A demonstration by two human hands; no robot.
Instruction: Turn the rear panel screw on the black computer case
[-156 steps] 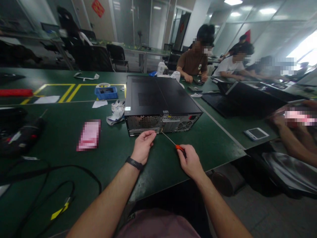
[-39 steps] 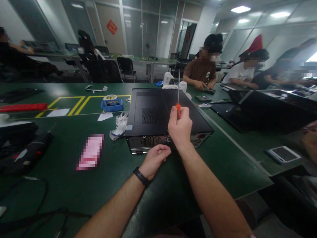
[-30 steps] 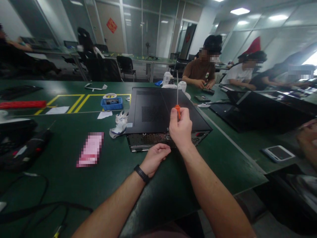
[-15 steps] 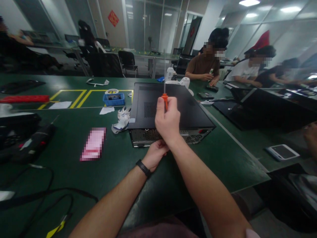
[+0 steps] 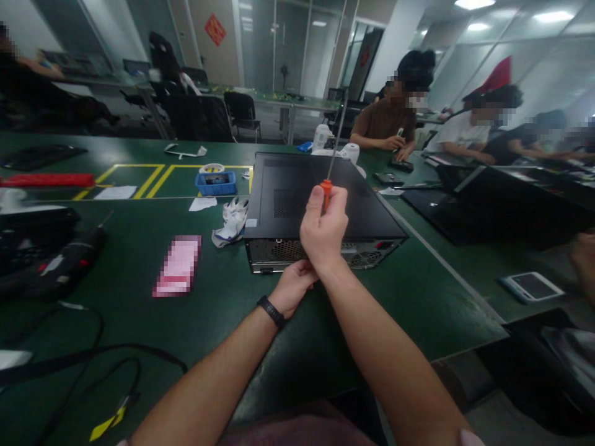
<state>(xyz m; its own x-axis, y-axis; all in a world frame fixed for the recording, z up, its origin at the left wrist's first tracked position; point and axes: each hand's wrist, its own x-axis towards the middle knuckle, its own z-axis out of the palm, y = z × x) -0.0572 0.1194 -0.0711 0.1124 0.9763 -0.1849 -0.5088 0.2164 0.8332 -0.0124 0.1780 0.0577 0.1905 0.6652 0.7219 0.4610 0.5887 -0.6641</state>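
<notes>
A black computer case (image 5: 297,179) lies on its side on the green table, its vented metal back panel facing me. My right hand (image 5: 321,232) is closed around the orange handle of a screwdriver (image 5: 326,192), whose long thin shaft points upward, above the case. Below it, my left hand (image 5: 294,286) rests against the lower edge of the back panel. Its fingers are curled together, and whatever they hold is hidden, partly behind my right wrist. A white work glove (image 5: 231,222) lies against the case's left side.
Left on the table are a pink phone-shaped item (image 5: 179,266), a blue bin (image 5: 215,183), paper pieces, a black power tool (image 5: 69,260) and cables. A tablet-like device (image 5: 533,287) lies to the right. Across the table a person in a brown shirt (image 5: 385,127) handles small parts.
My right hand has shifted slightly right, and the screwdriver's shaft now leans to the right instead of standing straight. My left hand stays at the case's lower edge.
</notes>
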